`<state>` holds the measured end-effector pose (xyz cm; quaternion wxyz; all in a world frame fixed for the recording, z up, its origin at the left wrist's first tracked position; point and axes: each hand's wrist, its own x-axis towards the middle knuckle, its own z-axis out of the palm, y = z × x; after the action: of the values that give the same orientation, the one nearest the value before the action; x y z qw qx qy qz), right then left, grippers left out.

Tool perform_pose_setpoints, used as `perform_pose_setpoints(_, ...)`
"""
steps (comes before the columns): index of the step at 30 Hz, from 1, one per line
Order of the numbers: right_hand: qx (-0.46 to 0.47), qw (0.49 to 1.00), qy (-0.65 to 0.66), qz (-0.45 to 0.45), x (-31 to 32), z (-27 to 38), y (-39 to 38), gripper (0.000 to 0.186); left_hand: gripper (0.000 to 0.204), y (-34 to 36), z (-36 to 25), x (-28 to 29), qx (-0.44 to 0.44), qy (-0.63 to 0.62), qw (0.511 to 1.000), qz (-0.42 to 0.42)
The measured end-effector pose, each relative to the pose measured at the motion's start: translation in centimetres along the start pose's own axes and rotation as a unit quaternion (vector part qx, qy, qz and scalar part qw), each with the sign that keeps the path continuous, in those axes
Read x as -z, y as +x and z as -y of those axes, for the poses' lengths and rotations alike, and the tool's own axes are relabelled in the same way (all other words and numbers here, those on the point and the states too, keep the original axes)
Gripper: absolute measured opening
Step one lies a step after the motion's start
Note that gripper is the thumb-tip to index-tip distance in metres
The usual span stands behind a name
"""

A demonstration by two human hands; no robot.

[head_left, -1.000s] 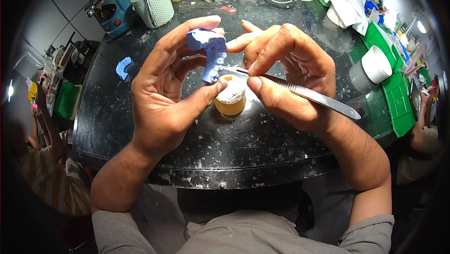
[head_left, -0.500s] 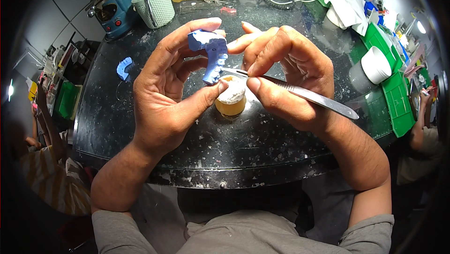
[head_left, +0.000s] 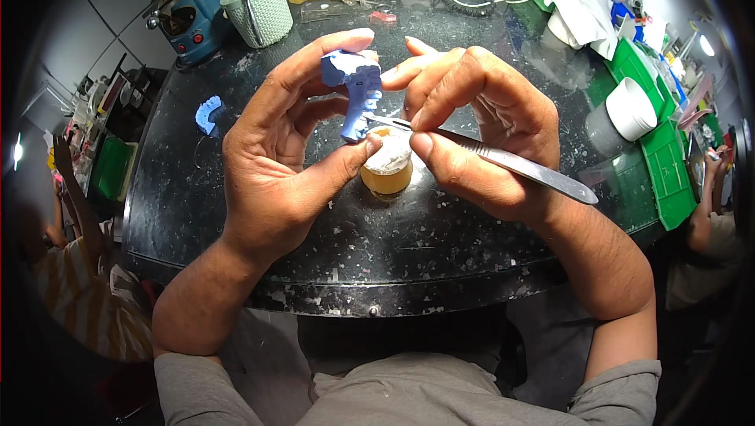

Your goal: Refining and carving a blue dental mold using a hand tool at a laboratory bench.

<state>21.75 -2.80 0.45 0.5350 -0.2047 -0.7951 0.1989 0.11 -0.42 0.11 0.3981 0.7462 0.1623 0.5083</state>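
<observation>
Cutting looks under way, how much remains unclear: above the worktop [head_left: 440, 257], the left grip [head_left: 271, 139] pinches the model [head_left: 355, 104], the right grip [head_left: 491, 131] pinches the knife [head_left: 523, 167] at the model's teeth [head_left: 373, 97].

Blue dental model [head_left: 357, 97]; silver-grey scalpel [head_left: 515, 163]; amber jar [head_left: 385, 183], white top [head_left: 388, 160]; black tabletop [head_left: 440, 241], white-flecked; pale-green basket [head_left: 269, 16].

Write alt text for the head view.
The left hand holds a blue dental model while the right hand holds a metal scalpel at its toothed side. A white-topped yellow jar and a curved blue piece rest on the black table.
</observation>
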Motion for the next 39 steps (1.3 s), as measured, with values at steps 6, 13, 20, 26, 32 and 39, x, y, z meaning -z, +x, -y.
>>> perform_pose_setpoints(6,-0.004,1.0,0.004,0.002,0.11,0.06,0.01,0.015,0.073,-0.04,0.22,0.05,-0.009,-0.001,1.0,0.006)
perform_pose_setpoints(13,-0.009,1.0,0.008,0.006,0.21,0.19,0.06,0.015,0.067,-0.01,0.56,0.36,-0.035,0.001,0.999,0.026)
perform_pose_setpoints(20,-0.02,1.0,0.019,-0.006,-0.05,0.17,-0.01,0.014,0.068,-0.02,0.56,0.47,-0.035,0.02,0.999,0.033)
perform_pose_setpoints(26,-0.029,0.999,0.017,-0.003,0.05,0.11,-0.07,0.014,0.068,-0.08,0.61,0.46,-0.026,0.02,0.999,0.029)
perform_pose_setpoints(32,-0.035,0.999,0.023,-0.007,-0.03,0.14,-0.14,0.013,0.069,0.05,0.58,0.47,-0.038,0.018,0.999,0.034)
perform_pose_setpoints(39,-0.038,0.999,0.029,-0.004,-0.02,0.19,-0.09,0.013,0.072,0.03,0.44,0.34,-0.023,0.015,0.999,0.026)
